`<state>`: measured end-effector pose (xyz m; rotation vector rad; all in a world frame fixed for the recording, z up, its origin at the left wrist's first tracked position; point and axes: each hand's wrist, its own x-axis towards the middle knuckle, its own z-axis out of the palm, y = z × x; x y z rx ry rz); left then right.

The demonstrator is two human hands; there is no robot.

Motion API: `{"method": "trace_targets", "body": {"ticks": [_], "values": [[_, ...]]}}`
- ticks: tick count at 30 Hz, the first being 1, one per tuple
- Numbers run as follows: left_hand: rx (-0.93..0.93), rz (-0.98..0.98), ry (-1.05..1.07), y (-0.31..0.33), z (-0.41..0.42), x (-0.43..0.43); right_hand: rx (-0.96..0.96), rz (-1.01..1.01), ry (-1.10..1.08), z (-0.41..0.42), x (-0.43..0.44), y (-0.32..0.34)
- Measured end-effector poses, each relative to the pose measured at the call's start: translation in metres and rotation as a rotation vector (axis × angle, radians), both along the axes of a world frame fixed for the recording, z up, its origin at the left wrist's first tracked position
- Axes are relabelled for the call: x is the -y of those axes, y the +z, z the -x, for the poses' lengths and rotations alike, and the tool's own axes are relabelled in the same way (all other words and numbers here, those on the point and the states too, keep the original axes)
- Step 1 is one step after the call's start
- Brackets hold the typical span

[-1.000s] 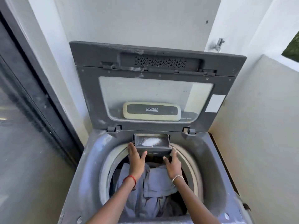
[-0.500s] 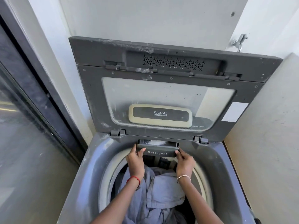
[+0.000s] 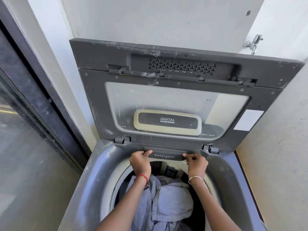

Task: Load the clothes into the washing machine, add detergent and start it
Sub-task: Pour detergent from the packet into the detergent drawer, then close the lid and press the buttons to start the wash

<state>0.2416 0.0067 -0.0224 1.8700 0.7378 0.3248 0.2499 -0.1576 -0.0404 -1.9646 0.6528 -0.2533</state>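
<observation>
Nearest, at six o'clock, pale blue clothes (image 3: 168, 202) lie heaped in the drum of the washing machine (image 3: 93, 177), so loading looks done, or nearly so. Both forearms reach across them toward twelve o'clock. The left hand (image 3: 140, 161), a red thread on its wrist, has its fingers curled and its thumb pressed against the nine o'clock end of the drawer marked "Detergent" (image 3: 165, 155); the right hand (image 3: 196, 161), wearing a bracelet, pinches the three o'clock end with its fingers drawn in narrow. The drawer sits flush in the rim, with none of its inside showing, so whether powder is in it cannot be told from here; by my reckoning it is being seated home. Beyond it the lid (image 3: 175, 100) stands upright against the wall, window and "DIGITAL" panel facing the person. What is left, I judge: lower the lid and start the cycle. No controls are in view.
</observation>
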Motion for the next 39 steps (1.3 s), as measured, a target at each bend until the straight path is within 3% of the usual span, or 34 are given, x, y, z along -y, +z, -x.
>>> {"method": "trace_targets", "body": {"ticks": [4, 7, 10, 13, 15, 16, 21, 27, 39], "values": [[-0.106, -0.086, -0.048, 0.004, 0.005, 0.0, -0.062, 0.023, 0.067, 0.0, 0.003, 0.015], [-0.12, -0.291, -0.089, 0.023, 0.011, 0.004, 0.049, 0.058, 0.127, -0.002, 0.0, 0.049], [0.237, -0.465, -0.118, 0.063, 0.009, 0.006, 0.352, 0.19, 0.153, -0.004, -0.01, 0.103], [0.709, -0.556, -0.201, 0.123, -0.005, 0.006, 0.853, 0.395, 0.158, -0.007, -0.02, 0.165], [0.874, -0.709, -0.245, 0.166, -0.021, 0.006, 1.142, 0.516, 0.202, -0.014, -0.024, 0.199], [0.903, -0.804, -0.251, 0.185, -0.029, 0.006, 1.2, 0.575, 0.235, -0.02, -0.025, 0.214], [0.76, -1.171, -0.364, 0.237, -0.06, 0.0, 0.937, 0.837, 0.368, -0.042, -0.023, 0.264], [0.578, -1.352, -0.463, 0.243, -0.072, -0.006, 0.631, 1.099, 0.431, -0.051, -0.018, 0.264], [0.613, -1.349, -0.474, 0.243, -0.023, -0.008, 0.643, 1.088, 0.453, -0.001, -0.014, 0.272]]}}
